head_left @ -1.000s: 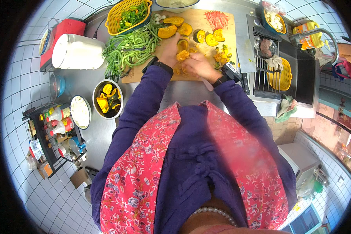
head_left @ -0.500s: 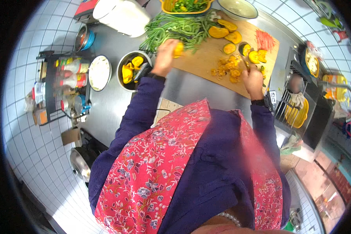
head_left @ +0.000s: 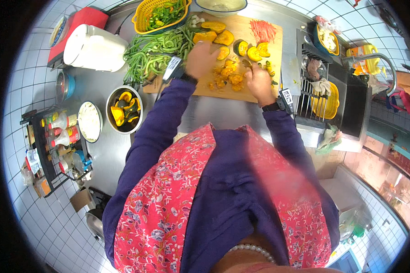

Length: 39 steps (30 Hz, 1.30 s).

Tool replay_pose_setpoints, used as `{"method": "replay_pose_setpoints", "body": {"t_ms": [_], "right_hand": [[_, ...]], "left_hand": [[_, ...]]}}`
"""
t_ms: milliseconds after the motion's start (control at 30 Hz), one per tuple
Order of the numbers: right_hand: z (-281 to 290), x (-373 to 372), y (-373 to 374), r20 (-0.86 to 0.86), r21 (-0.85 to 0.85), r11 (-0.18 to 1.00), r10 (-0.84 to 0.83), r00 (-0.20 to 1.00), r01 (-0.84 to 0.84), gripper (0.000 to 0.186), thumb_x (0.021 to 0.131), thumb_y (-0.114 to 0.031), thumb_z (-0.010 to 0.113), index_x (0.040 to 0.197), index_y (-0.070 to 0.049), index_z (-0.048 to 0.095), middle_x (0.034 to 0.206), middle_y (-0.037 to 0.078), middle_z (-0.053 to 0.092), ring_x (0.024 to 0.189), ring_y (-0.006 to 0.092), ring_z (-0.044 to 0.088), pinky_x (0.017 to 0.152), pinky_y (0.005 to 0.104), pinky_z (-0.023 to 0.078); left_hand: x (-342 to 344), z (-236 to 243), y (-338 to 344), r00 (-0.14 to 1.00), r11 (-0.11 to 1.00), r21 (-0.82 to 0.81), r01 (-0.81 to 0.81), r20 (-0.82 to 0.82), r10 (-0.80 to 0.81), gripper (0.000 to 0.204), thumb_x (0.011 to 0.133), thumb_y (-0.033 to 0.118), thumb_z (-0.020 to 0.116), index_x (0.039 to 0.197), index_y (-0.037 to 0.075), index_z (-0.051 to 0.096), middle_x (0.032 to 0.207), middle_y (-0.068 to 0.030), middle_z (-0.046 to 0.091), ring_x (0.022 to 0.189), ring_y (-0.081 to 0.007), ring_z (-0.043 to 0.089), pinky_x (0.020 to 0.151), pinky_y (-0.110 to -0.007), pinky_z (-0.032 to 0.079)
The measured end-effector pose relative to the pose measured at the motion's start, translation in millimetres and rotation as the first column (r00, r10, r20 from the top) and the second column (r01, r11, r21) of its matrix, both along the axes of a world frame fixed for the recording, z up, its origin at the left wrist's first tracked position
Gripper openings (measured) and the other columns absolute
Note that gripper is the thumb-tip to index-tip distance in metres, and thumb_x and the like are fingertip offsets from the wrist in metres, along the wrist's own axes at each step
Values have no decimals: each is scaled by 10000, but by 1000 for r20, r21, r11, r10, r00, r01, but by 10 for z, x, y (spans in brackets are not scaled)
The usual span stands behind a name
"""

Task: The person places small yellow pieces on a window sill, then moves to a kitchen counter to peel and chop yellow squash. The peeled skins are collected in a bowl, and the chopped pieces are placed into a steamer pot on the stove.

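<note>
Orange, green-skinned squash pieces (head_left: 228, 78)

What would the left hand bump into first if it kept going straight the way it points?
Probably a pumpkin wedge just beyond the left hand on the cutting board, though depth is hard to judge from above.
</note>
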State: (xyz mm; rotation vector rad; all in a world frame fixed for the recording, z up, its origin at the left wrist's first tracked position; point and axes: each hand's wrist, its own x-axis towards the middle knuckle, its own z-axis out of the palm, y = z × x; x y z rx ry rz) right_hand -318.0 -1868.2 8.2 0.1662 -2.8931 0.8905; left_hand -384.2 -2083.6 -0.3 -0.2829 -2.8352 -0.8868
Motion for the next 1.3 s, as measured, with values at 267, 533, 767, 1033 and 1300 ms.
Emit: {"method": "replay_pose_setpoints", "body": {"t_ms": [267,533,767,1033,1300], "right_hand": [[81,53,17,-31,-37,999,5,1000,-6,229,846,-199,517,927,11,560,653,239,590,616,403,596,577,500,469],[375,7,-312,-180,-93,995,27,983,-45,197,870,-197,513,843,-2,502,602,218,561,584,409,576,527,502,447],[485,24,-392,-213,-26,998,59,975,-66,182,868,-183,510,827,-7,486,568,206,559,544,393,579,498,494,442],[553,77,-425,-167,71,996,56,984,-44,175,864,-187,517,818,-22,483,547,176,565,519,363,585,475,472,449],[597,81,-479,-155,138,989,65,986,-44,155,843,-172,518,809,-23,492,548,167,569,511,347,591,469,453,460]], "left_hand": [[-122,-38,424,993,988,152,-32,121,14,301,766,257,672,817,0,522,790,-143,613,753,-305,617,651,-373,502],[134,75,378,863,208,894,-398,441,-244,175,892,210,566,906,41,523,759,-26,576,615,-97,572,498,-239,466],[289,204,554,822,-134,840,-525,460,-336,330,981,375,371,871,108,530,774,-19,579,680,-130,569,560,-279,459],[338,363,581,802,-278,763,-584,487,-347,374,983,381,363,858,74,538,734,-30,572,680,-146,559,619,-289,452],[331,300,624,915,27,924,-381,382,-128,469,988,348,350,716,34,567,718,-40,562,665,-124,514,643,-270,419]]}}
